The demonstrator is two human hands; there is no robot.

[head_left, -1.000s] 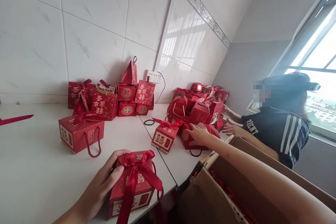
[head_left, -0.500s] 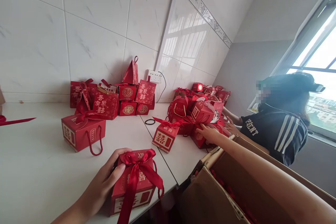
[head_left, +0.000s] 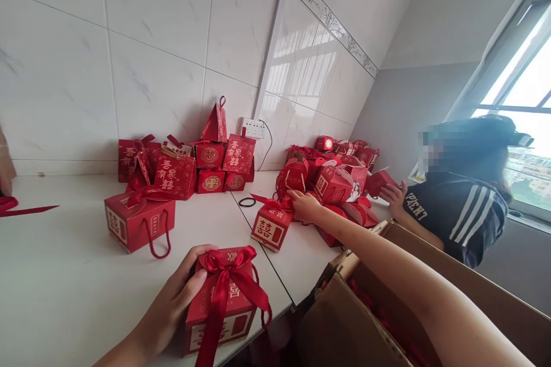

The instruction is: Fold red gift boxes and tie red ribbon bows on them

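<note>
Left hand [head_left: 181, 284] grips a large box [head_left: 232, 306], lower centre, its bow [head_left: 225, 268] tied. Right hand [head_left: 307, 208] is at a smaller box [head_left: 271, 229], centre; grip cannot be determined. The heap [head_left: 332, 184] behind lies unarranged.

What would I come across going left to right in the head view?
Red ribbon end → gift box with a looped rope handle → bow-tied box held by the left hand → right hand → the other person's striped sleeve.
</note>
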